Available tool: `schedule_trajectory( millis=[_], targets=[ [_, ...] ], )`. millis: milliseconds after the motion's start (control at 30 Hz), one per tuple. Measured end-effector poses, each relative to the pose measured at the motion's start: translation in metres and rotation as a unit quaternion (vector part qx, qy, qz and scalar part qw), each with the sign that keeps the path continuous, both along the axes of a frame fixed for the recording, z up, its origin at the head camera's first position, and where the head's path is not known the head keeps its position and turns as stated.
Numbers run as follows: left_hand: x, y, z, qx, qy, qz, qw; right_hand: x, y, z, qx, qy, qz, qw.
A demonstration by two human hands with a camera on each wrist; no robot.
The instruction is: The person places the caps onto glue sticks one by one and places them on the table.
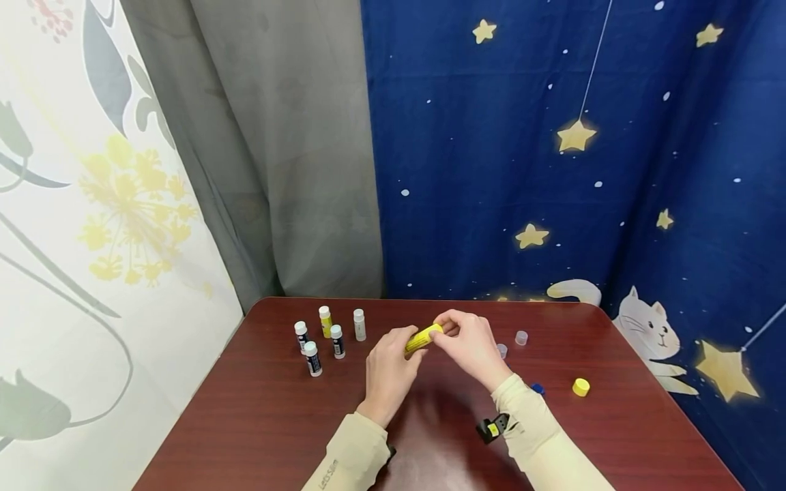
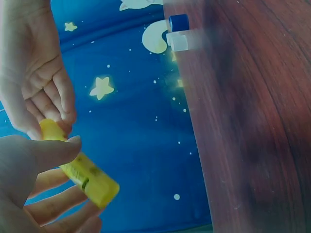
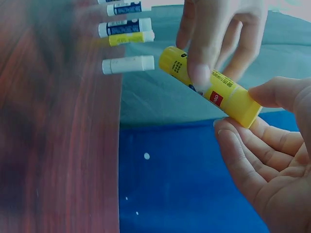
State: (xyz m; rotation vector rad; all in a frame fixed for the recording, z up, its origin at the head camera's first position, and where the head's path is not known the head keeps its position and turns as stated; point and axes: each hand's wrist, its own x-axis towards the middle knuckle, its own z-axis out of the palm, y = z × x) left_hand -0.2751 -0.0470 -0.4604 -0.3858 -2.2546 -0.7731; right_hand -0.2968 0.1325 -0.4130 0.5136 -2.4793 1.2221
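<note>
Above the table, a yellow glue stick (image 1: 422, 339) is held at a tilt between both hands. My left hand (image 1: 388, 368) grips its barrel, thumb on one side and fingers on the other. At the upper end, the thumb and fingers of my right hand (image 1: 471, 343) pinch the yellow cap (image 3: 247, 112). In the right wrist view, dark print and a small red label (image 3: 216, 98) show on the barrel. The cap sits against the barrel; whether it is fully on I cannot tell.
Left on the dark red table (image 1: 258, 423) stand several uncapped-looking or white-topped glue sticks (image 1: 312, 359), one of them yellow (image 1: 325, 322). To the right lie a yellow cap (image 1: 580, 387), a blue cap (image 1: 537, 389) and clear caps (image 1: 521, 337). Curtains hang behind.
</note>
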Motion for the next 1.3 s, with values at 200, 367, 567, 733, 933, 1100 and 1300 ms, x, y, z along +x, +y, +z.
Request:
schedule_trajectory(
  millis=[200,367,567,733,933,1100,1300],
  targets=[
    [0.001,-0.006,0.001,-0.006,-0.011,0.011,0.9999,-0.005,0.017,0.006,0.015,0.019,-0.026,0.9994],
    [0.002,-0.014,-0.001,-0.003,-0.018,0.023,0.9996,-0.009,0.029,0.012,0.034,0.021,-0.036,0.9985],
    [0.003,-0.021,-0.004,-0.002,-0.014,0.028,0.9995,-0.011,0.04,0.013,0.053,0.017,-0.059,0.9967],
    [0.001,-0.025,-0.003,0.005,-0.004,0.026,0.9996,-0.013,0.049,0.017,0.065,0.023,-0.061,0.9957],
    [-0.003,-0.031,-0.001,0.009,-0.005,0.033,0.9994,-0.016,0.06,0.024,0.086,0.025,-0.077,0.993],
    [-0.003,-0.037,-0.002,0.012,-0.002,0.038,0.9992,-0.019,0.068,0.023,0.099,0.027,-0.084,0.9912],
    [-0.002,-0.046,-0.003,0.012,-0.007,0.05,0.9986,-0.023,0.079,0.02,0.112,0.025,-0.097,0.9887]
  ],
)
